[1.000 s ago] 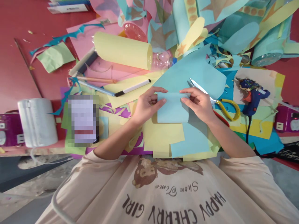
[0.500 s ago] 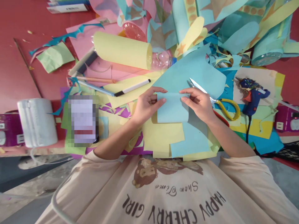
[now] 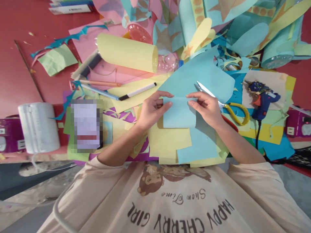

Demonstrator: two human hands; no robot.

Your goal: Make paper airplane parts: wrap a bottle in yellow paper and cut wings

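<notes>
Both hands, left hand [image 3: 152, 111] and right hand [image 3: 206, 108], pinch the folded light-blue paper sheet [image 3: 179, 113] at its top corners beside yellow-handled scissors [image 3: 229, 108].

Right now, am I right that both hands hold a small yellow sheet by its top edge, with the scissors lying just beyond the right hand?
Not quite: the sheet is light blue, not yellow, as the head view shows. The rest holds: the left hand and the right hand both hold it by its top edge, and the scissors lie just beyond the right hand.
</notes>
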